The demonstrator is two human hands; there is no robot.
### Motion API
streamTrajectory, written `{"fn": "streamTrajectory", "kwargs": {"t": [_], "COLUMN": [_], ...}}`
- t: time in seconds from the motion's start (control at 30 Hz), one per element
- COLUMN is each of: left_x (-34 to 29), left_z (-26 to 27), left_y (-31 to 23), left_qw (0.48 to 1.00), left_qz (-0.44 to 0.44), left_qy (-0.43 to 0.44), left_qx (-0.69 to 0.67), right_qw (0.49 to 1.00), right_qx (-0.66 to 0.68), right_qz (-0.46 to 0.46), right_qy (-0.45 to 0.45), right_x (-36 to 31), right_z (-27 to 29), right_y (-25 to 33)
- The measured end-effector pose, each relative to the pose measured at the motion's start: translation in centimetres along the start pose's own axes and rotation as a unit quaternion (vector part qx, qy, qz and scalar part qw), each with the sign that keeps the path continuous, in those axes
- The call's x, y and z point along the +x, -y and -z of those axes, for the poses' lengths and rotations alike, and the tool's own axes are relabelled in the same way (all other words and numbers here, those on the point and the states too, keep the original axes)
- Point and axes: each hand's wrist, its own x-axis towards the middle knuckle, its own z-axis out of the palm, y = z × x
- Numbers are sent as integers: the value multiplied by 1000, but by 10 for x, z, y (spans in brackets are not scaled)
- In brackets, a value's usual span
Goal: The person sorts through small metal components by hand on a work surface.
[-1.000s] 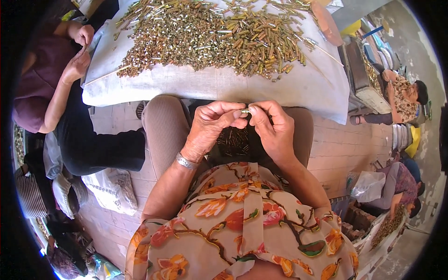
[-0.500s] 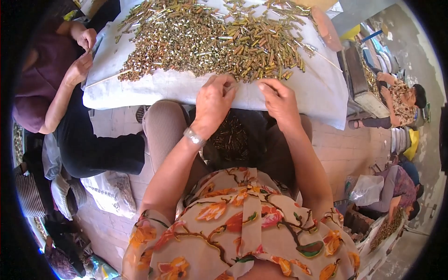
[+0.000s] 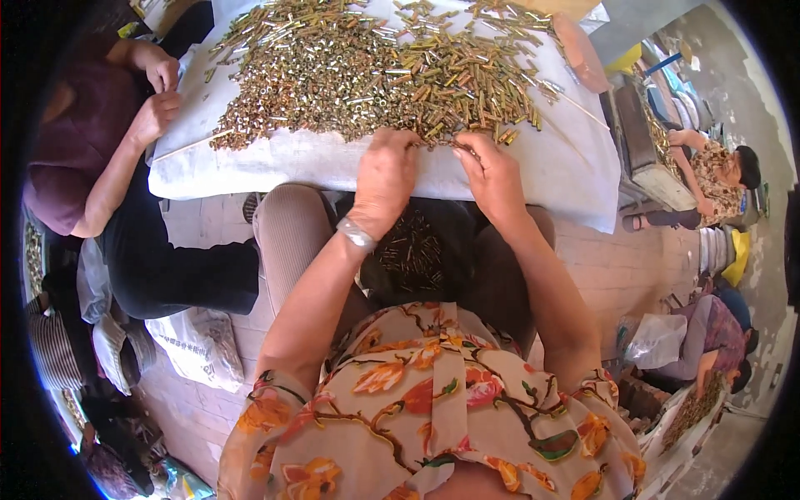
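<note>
My left hand (image 3: 386,177) is at the near edge of a heap of small brass-coloured metal parts, its fingers curled together and the tips partly hidden. My right hand (image 3: 493,177) is close beside it, thumb and forefinger pinched at the heap's edge. What either hand holds is too small to make out. Short ring-like pieces (image 3: 308,96) make up the heap's left side. Longer slim metal tubes (image 3: 467,71) lie on its right. Below my hands, between my knees, a dark container (image 3: 460,267) holds many loose slim metal pieces.
White cloth (image 3: 267,171) covers the table under the heap. Thin sticks (image 3: 185,148) lie at its sides. On the left sits a co-worker (image 3: 92,150), both hands near the table's edge. A white bag (image 3: 196,342) stands on the floor. Another person (image 3: 717,179) works at the right.
Both my hands have shifted slightly, drawing up to the heap's near edge; the left fingers have turned inward. More of the dark container shows. The left co-worker's hands have moved a little.
</note>
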Motion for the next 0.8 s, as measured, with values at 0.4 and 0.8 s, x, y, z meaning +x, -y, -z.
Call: {"fn": "streamTrajectory", "kwargs": {"t": [0.4, 0.8], "left_x": [-42, -63], "left_z": [44, 58], "left_y": [-44, -65], "left_qw": [656, 694], "left_qz": [379, 353], "left_qy": [102, 54], "left_qx": [-645, -625], "right_qw": [962, 976], "right_qx": [226, 179], "right_qz": [-154, -120], "right_qy": [9, -11], "right_x": [-45, -53], "right_z": [27, 36], "right_y": [68, 90]}}
